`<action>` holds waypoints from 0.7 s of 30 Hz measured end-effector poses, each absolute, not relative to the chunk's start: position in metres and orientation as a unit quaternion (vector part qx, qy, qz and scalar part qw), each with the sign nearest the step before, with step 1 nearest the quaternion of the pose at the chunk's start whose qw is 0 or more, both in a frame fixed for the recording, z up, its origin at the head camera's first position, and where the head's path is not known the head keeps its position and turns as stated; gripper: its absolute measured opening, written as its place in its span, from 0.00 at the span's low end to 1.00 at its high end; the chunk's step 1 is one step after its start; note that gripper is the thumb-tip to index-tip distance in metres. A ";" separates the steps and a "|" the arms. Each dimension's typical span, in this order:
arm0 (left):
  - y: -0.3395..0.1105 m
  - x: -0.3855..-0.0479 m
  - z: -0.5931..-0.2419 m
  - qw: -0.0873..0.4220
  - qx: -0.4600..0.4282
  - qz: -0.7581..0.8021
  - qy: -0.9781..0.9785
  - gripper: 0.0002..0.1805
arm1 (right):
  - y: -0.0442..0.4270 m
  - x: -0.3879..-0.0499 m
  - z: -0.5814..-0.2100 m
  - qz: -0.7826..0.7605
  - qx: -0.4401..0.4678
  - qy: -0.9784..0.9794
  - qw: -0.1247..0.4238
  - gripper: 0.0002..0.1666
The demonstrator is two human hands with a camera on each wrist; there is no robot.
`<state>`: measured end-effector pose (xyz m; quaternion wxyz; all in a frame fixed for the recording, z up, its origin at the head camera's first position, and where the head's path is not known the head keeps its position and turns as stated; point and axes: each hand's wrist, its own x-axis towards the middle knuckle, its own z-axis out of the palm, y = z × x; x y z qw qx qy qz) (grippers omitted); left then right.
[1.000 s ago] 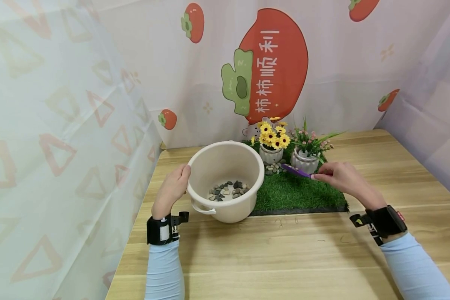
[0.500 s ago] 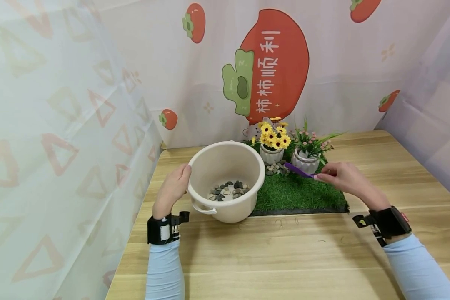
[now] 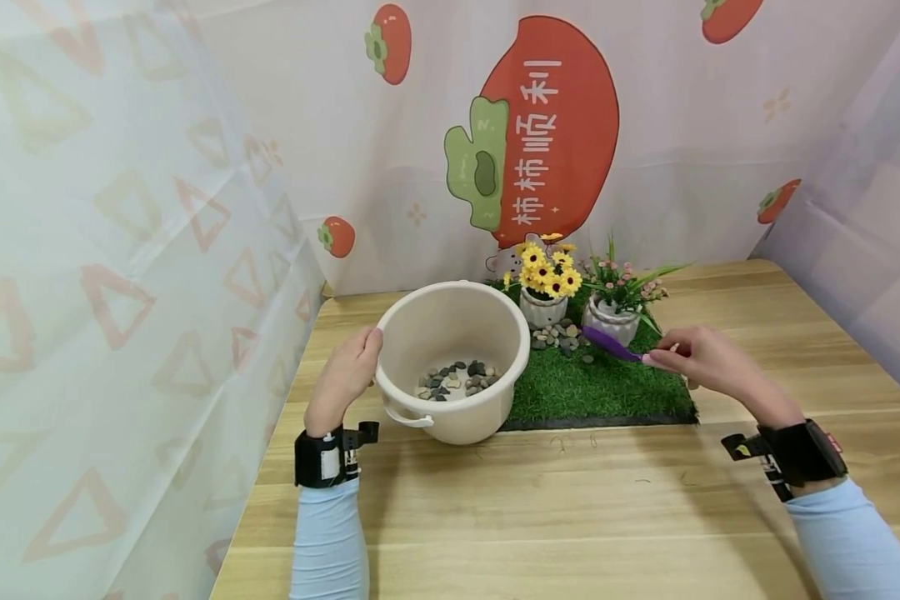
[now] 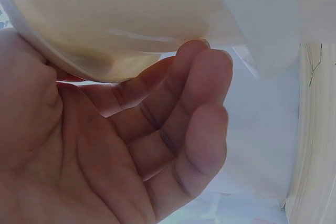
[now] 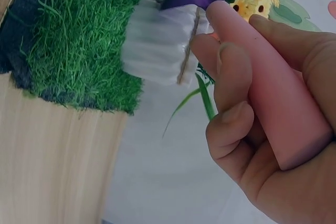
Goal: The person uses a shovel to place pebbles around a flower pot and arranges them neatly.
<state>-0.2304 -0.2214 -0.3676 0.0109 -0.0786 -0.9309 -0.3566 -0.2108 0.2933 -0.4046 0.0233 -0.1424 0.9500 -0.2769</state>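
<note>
We see a cream, round, smooth-walled plastic bucket (image 3: 487,421) at the left of the pale wood-grain desk (image 3: 532,508). The left hand (image 3: 343,379) is clamped on its rim, presumably to steady it; rounded grey and tan stones (image 3: 450,382) lie on its floor. The right hand (image 3: 708,360) is closed around the tapered pink handle of a purple scoop (image 3: 611,343), a grip that, we judge, lets the blade be angled close to the pots. The blade hangs over a tufted green artificial-turf mat (image 3: 607,392), where smooth loose pebbles (image 3: 558,335) lie near a white ribbed pot of yellow flowers (image 3: 543,310) and, to its right, a white ribbed pot of pink flowers (image 3: 603,322).
</note>
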 end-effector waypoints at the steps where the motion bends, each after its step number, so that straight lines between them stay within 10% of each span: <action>1: -0.221 -0.231 -0.368 0.010 -0.078 -0.358 -0.930 0.28 | 0.294 -0.210 -0.404 -0.276 -0.141 0.950 0.028 0.19; 21: -0.222 -0.230 -0.368 0.011 -0.082 -0.361 -0.929 0.28 | 0.305 -0.203 -0.379 -0.302 -0.120 0.945 0.031 0.21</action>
